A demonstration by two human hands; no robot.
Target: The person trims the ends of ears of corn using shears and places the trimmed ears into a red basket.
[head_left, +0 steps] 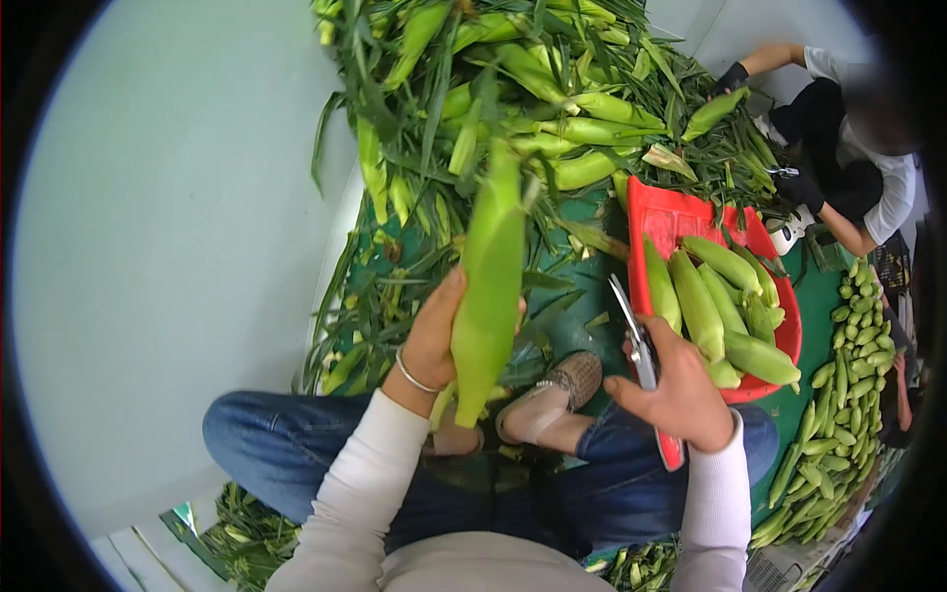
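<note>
A green ear of corn (488, 286), still in its husk, stands upright in front of me with its leafy tip pointing away. My left hand (431, 326), with a bracelet at the wrist, is closed around its lower half. To the right, my right hand (686, 390) grips pruning shears (643, 357) with silver blades and a red handle end. The blades point away from me, apart from the corn. Beyond my right hand, a red plastic basket (656, 202) holds several trimmed ears (700, 306) in green husks.
A heap of unhusked corn (582, 128) with long leaves lies ahead. Loose leaves (385, 306) cover the green floor by my feet. A co-worker (858, 148) in dark gloves sits at the far right, near a large pile of trimmed ears (829, 444). A pale wall (178, 247) rises left.
</note>
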